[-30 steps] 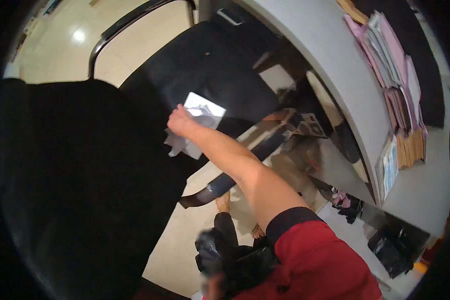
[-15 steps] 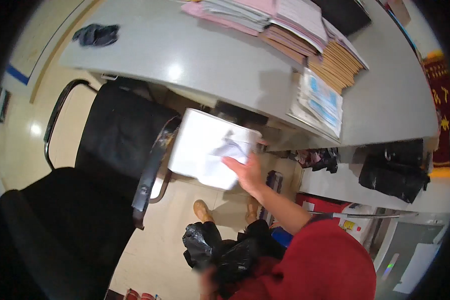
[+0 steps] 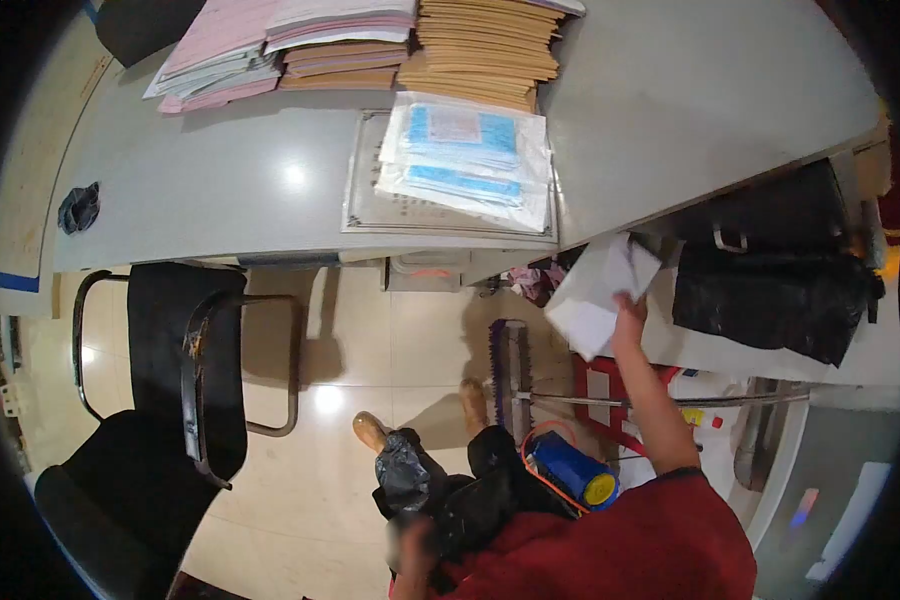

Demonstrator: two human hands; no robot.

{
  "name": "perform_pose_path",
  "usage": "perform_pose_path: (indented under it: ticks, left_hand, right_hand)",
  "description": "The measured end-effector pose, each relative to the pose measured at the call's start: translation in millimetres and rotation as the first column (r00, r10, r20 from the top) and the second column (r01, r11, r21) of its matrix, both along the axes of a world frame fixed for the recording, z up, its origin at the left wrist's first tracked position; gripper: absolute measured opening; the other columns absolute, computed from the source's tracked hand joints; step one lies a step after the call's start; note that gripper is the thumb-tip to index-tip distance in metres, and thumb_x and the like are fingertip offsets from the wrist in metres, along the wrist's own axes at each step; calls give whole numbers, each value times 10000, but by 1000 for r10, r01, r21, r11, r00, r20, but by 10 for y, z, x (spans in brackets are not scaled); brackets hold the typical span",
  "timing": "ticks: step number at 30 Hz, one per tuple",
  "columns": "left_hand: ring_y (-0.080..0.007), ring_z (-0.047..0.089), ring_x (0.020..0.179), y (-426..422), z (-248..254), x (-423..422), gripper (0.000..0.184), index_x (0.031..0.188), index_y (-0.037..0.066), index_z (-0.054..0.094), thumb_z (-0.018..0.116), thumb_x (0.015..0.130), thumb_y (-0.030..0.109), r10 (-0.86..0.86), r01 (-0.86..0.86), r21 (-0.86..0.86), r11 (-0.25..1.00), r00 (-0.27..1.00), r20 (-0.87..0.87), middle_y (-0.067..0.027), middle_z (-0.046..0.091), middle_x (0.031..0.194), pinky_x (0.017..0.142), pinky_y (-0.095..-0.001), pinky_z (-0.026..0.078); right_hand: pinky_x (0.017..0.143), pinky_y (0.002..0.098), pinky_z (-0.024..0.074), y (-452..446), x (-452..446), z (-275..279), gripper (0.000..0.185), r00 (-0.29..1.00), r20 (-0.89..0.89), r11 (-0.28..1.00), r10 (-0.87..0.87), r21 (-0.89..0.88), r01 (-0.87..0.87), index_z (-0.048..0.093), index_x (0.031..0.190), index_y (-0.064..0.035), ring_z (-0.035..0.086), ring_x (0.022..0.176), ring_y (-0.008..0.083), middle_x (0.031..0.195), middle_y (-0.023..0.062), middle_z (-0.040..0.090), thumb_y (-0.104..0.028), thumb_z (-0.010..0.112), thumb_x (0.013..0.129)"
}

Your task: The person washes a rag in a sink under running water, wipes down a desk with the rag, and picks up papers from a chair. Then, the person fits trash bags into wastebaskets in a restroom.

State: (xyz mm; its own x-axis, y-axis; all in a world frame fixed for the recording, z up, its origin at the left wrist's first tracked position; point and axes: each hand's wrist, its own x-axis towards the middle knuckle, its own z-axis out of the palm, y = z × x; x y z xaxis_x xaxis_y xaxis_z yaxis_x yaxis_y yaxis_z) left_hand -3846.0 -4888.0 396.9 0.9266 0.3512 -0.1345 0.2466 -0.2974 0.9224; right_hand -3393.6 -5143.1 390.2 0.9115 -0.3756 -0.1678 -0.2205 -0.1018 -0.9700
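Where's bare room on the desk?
On the desk, between the crumpled black item and framed sheet; also right of the brown envelopes. Crowded: from pink papers across to envelopes and face masks.

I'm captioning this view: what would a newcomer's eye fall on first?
Probably the blue-and-white packets on the desk, in front of the brown stack. Next, the white paper in the right hand, and the blue drum beside the person's legs.

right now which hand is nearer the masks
Right. The right hand holds white paper below and to the right of the masks in view; the left hand is farther off, near the bottom of the view.
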Motion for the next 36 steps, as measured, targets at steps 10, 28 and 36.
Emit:
perform_pose_path:
  ticks: [10,28,36]
  left_hand:
    - [-290,556,883,-706,86,726,451,1108,13,443,514,663,42,148,-782,-617,-85,603,-784,-130,549,1007,806,-414,454]
    - [-249,573,822,-747,179,1154,330,990,-6,514,530,677,97,321,-742,-637,-208,564,-761,-114,583,898,754,-367,477]
    - [-199,572,808,-703,287,1202,313,1005,28,517,535,694,12,442,-678,-719,-152,604,-663,-65,587,902,729,-325,473]
  right_hand:
    - [788,346,397,146,2021,-235,455,997,60,998,54,16,-55,418,1138,-32,490,906,243,1050,120,490,-130,546,713]
    - [836,363,374,207,2000,-602,472,894,-165,426,416,-834,-352,399,1164,-38,441,1001,283,1132,157,433,-149,539,727]
    - [858,371,364,218,2100,-781,480,825,-430,52,368,-876,-480,391,1176,-41,419,1043,301,1168,174,408,-157,535,733]
